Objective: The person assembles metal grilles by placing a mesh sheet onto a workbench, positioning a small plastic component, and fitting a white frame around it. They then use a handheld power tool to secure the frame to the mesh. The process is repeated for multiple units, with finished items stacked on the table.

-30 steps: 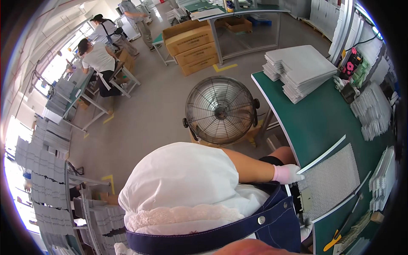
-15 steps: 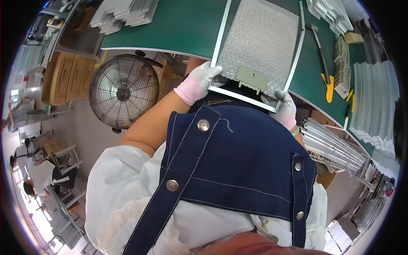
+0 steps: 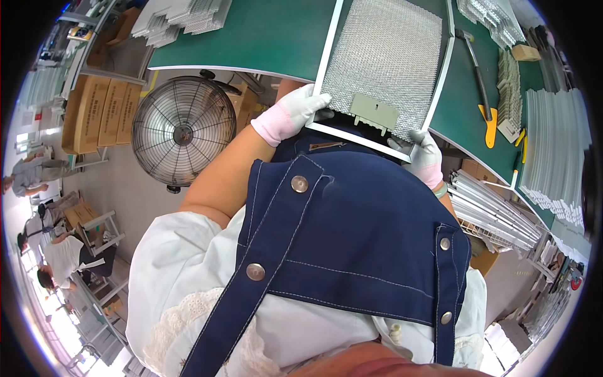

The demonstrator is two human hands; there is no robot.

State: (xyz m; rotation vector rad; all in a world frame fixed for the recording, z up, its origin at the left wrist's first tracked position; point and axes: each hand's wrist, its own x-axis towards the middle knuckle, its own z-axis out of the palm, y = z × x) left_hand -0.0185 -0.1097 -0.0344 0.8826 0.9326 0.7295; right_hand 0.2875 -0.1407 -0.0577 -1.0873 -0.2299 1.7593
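Both hands wear white gloves with pink cuffs. A white rectangular metal frame (image 3: 358, 139) projects over the table's near edge, held at its two near corners. My left hand (image 3: 294, 112) grips the near left corner, thumb on top and fingertips underneath. At the near right corner, my right hand (image 3: 423, 154) closes round the frame. Within the frame lies a silvery metal mesh panel (image 3: 389, 53). A grey-green toothed plastic piece (image 3: 374, 113) rests on the panel's near end, its teeth toward me. A dark gap shows between the panel and the frame's near bar.
A hammer (image 3: 475, 72) and a yellow-handled scraper (image 3: 489, 127) lie on the green table (image 3: 270, 38) at right. Beyond them are a row of grey-green plastic pieces (image 3: 509, 88) and stacked white strips (image 3: 553, 151). A floor fan (image 3: 183, 134) stands at left. Other people work far left.
The hands and frame have shifted only slightly; my left hand sits a little higher and further left in view. The mesh panel and plastic piece stay in place within the frame.
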